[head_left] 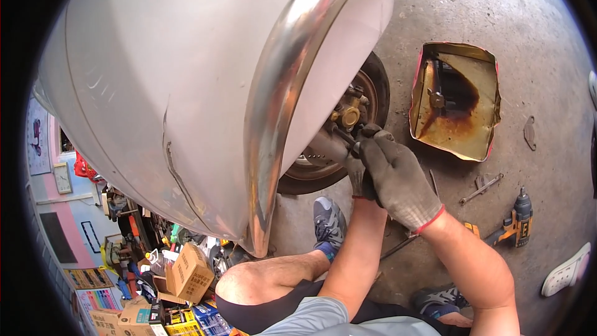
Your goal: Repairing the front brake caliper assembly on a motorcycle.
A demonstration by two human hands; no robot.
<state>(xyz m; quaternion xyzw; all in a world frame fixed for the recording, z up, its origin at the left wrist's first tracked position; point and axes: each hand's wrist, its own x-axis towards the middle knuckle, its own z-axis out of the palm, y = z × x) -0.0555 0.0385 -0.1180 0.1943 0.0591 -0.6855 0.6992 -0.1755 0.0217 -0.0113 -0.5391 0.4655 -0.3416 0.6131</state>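
Observation:
Both my hands wear grey work gloves and meet at the wheel (376, 87), just below a gold-coloured brake caliper (350, 116). My right hand (398, 177) lies over the left, its fingers closed at the end of a dark rod-like tool (344, 137) that points up toward the caliper. Behind it, my left hand (359, 177) is mostly covered, so its fingers cannot be made out. A pale grey fender (336, 87) with a chrome trim strip (273, 112) hangs over the wheel on the left.
A metal pan (457, 134) with dark oily liquid sits right of the wheel. Nearby lie a wrench (482, 191), a flat metal plate (529, 132) and a cordless impact driver (521, 221). A white clog (564, 270) is at far right; cardboard boxes (190, 272) and clutter stand lower left.

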